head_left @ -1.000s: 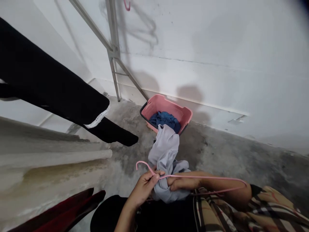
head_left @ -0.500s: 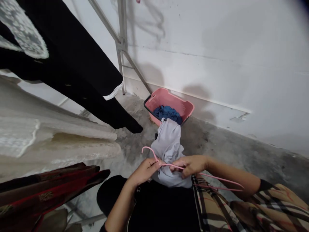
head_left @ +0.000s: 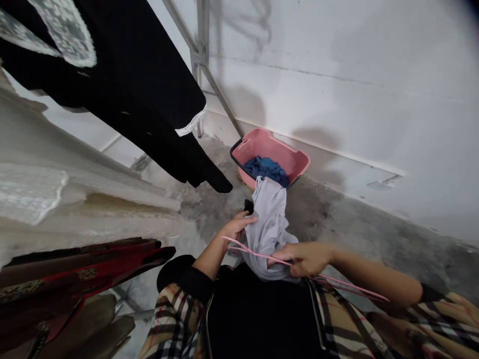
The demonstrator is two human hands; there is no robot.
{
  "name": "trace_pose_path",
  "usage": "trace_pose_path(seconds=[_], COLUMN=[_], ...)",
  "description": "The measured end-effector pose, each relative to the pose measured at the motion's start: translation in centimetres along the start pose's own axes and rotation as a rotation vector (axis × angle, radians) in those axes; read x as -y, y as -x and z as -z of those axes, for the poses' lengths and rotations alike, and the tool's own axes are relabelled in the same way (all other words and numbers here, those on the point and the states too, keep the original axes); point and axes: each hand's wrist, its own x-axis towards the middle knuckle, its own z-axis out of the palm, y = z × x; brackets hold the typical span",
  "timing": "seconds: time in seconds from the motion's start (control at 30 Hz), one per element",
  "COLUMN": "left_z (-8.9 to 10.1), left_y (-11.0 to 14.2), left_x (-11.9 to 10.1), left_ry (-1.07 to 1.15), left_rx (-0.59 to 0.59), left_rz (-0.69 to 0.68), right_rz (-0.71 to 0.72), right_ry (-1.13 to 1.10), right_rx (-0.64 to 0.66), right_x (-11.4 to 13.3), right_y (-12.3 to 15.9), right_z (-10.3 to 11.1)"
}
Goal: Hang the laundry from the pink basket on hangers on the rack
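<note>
A light grey garment [head_left: 267, 212] lies across my lap and hangs forward toward the basket. My right hand [head_left: 309, 258] is closed on a pink clothes hanger [head_left: 258, 255], whose long bar slants down to the right over my forearm. Some of its fingertips are hidden in the grey cloth. At the left edge of the garment is my left hand [head_left: 237, 227], off the hanger, its visible fingers stretched out against the fabric.
A pink laundry basket [head_left: 284, 147] with blue cloth [head_left: 268, 170] inside stands on the concrete floor by the white wall [head_left: 355, 99]. Black clothing [head_left: 149, 75], a cream garment [head_left: 112, 199] and a red garment [head_left: 97, 274] hang at left, near a metal rack [head_left: 220, 99].
My left hand has let go of the hanger and moved forward to the garment's left side. The hanger, still in my right hand, has turned so its hook lies lower.
</note>
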Motion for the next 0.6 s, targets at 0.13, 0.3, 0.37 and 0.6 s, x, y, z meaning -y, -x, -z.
trace_pose_path(seconds=[0.13, 0.3, 0.37, 0.6], left_z=[1.5, 4.2, 4.3, 2.6], left_y=[0.6, 2.6, 3.3, 3.7], left_x=[-2.0, -5.0, -5.2, -2.4], left_ry=[0.03, -0.009, -0.078, -0.428], left_rx=[0.025, 0.015, 0.027, 0.019], left_rz=[-0.042, -0.163, -0.191, -0.358], right_rz=[-0.031, -0.052, -0.049, -0.172], right_ry=[-0.004, 0.115, 0.197, 0.274], right_rx=[-0.105, -0.194, -0.201, -0.299], right_x=[-0.8, -2.0, -2.3, -0.9], right_y=[1.6, 2.8, 3.3, 7.2], right_z=[-0.4, -1.2, -1.4, 0.0])
